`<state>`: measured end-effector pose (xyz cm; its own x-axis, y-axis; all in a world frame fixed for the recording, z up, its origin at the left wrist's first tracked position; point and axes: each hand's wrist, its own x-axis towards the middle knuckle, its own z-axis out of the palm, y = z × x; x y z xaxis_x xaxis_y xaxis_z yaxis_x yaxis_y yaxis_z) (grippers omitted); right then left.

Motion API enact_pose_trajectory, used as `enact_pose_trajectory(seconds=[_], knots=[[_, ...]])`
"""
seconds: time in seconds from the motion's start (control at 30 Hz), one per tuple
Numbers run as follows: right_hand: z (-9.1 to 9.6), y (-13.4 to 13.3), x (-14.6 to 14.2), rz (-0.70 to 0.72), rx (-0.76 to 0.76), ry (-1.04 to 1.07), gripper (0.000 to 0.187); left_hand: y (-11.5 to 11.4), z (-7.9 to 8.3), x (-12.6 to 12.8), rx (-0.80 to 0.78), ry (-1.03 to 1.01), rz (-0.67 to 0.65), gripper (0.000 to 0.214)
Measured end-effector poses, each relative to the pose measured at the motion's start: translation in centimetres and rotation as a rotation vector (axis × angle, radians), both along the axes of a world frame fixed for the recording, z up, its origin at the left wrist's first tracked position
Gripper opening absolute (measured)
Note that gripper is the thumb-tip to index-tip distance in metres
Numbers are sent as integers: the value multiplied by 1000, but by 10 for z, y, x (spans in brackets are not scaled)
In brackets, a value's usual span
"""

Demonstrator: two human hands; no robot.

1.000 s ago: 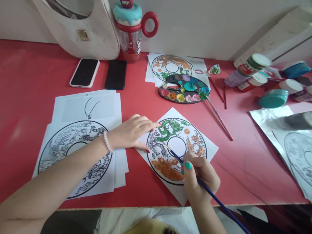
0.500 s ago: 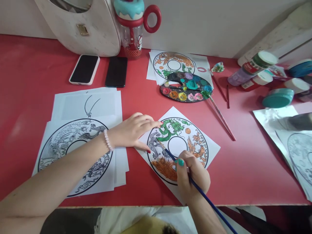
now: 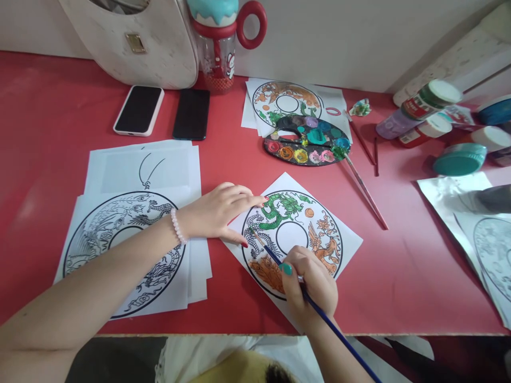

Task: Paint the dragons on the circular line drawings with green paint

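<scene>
My right hand (image 3: 309, 284) grips a blue-handled paintbrush (image 3: 325, 318), its tip on the uncoloured dragon body at the left of a printed drawing (image 3: 343, 242). That sheet lies turned cornerwise on the table; its ring shows a green dragon head at the top and orange figures at the right and bottom left. Flat beside it rests my left hand (image 3: 223, 211), fingers spread, fingertips and thumb on the sheet's left edge. Beyond the drawing is a black paint palette (image 3: 285, 155) with several colours in its wells.
A second brush (image 3: 369, 197) leans from the palette onto the red table. Printed sheets (image 3: 167, 295) lie under my left forearm. Farther back are two phones (image 3: 139, 110), a white handbag (image 3: 159, 53) and a cup (image 3: 217, 58). Paint bottles (image 3: 431, 101) and more papers (image 3: 443, 197) stand or lie at the right.
My right hand and the brush have shifted slightly left, and the brush tip moved from near the green part to farther left on the dragon's body. My left hand stays in place.
</scene>
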<state>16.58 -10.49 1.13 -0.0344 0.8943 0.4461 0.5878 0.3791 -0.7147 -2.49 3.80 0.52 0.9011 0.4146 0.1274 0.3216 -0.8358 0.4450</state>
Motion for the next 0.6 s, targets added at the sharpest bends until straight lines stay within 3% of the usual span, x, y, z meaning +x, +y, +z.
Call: enact_pose_trajectory(seconds=[0.17, 0.33, 0.6], knots=[[0, -2, -1, -47, -10, -29, 26, 0, 0, 1, -3, -14, -3, 73], [-5, -5, -1, -136, -10, 80, 27, 0, 0, 0, 9, -16, -11, 76], [-2, -3, -4, -120, -13, 21, 27, 0, 1, 0, -24, -4, 0, 78]])
